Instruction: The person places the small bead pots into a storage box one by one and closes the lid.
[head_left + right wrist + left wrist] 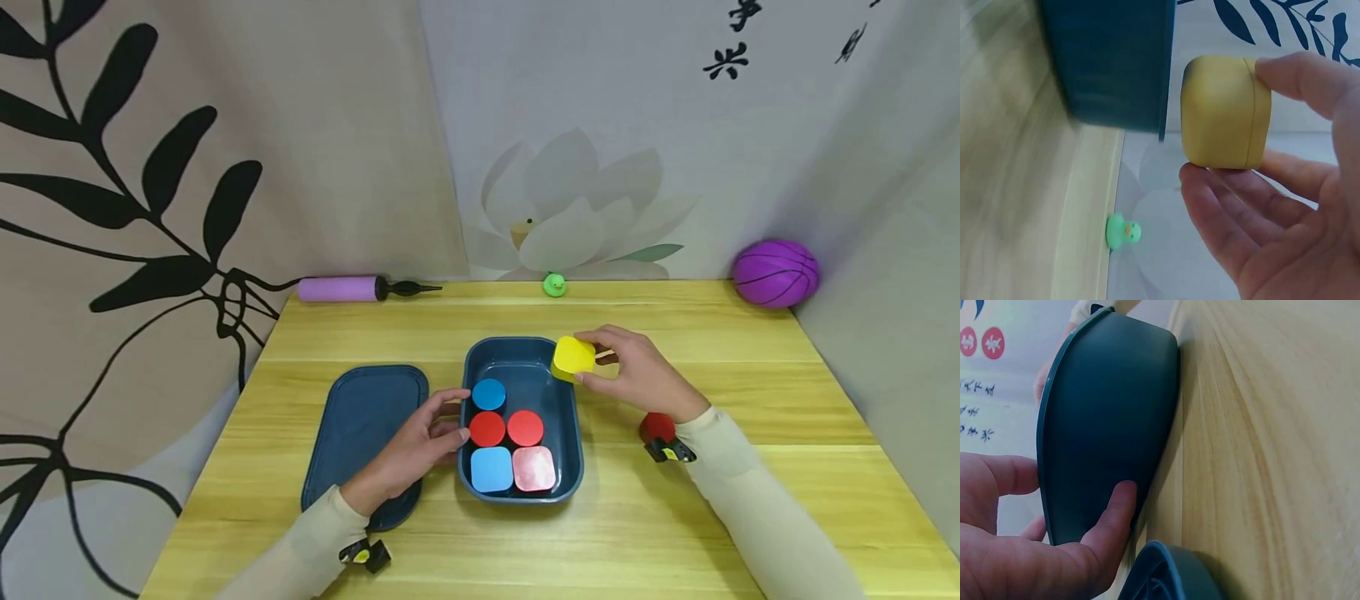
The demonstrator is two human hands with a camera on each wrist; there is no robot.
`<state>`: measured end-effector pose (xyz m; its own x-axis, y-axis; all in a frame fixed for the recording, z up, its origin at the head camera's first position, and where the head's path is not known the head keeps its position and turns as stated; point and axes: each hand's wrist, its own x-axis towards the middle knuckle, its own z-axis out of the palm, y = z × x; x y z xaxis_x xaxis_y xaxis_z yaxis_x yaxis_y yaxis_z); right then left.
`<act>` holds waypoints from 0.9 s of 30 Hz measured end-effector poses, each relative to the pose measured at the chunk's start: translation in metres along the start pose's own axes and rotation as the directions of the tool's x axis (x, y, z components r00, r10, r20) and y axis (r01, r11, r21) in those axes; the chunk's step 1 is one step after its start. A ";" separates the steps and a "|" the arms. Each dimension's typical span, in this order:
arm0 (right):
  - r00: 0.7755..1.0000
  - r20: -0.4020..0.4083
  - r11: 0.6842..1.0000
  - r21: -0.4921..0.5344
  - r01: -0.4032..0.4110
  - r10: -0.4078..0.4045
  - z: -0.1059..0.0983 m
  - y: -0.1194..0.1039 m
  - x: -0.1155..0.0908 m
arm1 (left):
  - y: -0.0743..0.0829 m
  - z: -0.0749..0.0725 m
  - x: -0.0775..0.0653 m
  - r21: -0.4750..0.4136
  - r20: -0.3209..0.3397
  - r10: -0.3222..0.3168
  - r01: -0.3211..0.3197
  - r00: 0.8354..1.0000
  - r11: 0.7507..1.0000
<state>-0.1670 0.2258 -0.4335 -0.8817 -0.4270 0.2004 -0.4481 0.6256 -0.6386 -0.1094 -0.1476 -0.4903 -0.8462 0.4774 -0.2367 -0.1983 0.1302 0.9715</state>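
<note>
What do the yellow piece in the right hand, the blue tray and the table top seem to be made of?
Yellow piece: probably smooth, satin plastic; a fine straight seam runs near one edge.
Blue tray: likely moulded plastic, slight sheen; rounded corners and a highlighted rim.
Table top: wood or printed wood-look laminate; light streaks of grain show.

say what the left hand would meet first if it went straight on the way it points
The dark blue box, at its left wall, probably at once: the left hand seems to have its fingers against it.
</note>
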 end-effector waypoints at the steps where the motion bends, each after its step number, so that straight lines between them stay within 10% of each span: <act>1: 1.000 0.000 1.000 0.001 0.009 -0.009 0.002 -0.002 0.002 | 0.000 0.000 0.000 0.000 0.000 0.000 0.000 1.000 1.000; 27: 0.967 0.252 0.976 -0.200 0.081 -0.029 0.057 -0.031 0.025 | -0.001 -0.003 -0.001 0.007 0.014 0.004 -0.004 1.000 1.000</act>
<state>-0.1670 0.1581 -0.4513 -0.8026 -0.5960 0.0248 -0.5389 0.7065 -0.4588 -0.1103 -0.1510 -0.4911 -0.8398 0.4903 -0.2332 -0.1916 0.1344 0.9722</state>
